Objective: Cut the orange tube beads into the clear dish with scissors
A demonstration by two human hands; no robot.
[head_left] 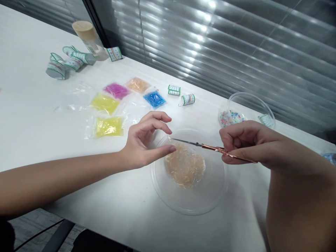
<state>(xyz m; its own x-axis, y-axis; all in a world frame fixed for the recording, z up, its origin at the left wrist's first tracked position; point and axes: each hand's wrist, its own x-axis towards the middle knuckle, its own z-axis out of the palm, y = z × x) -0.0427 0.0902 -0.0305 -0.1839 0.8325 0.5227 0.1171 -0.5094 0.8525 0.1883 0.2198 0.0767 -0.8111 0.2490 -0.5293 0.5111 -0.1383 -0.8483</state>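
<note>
My right hand [249, 145] is closed round the copper-coloured handles of small scissors [210, 148], whose steel blades point left over a clear plastic bowl [210, 196]. My left hand [147, 141] hovers at the bowl's left rim, thumb and fingers curved in a loose pinch at the blade tips. A clear bag may be between them, but I cannot make it out. A heap of pale orange tube beads [185, 168] lies in the bowl.
Sealed bead bags lie on the white table: two yellow [105, 103], pink [116, 90], orange [138, 84], blue [154, 99]. Small ribbon spools [187, 99] and a wooden-lidded jar [89, 38] stand farther back. A second clear bowl [249, 108] of mixed beads sits right. Window blinds run behind.
</note>
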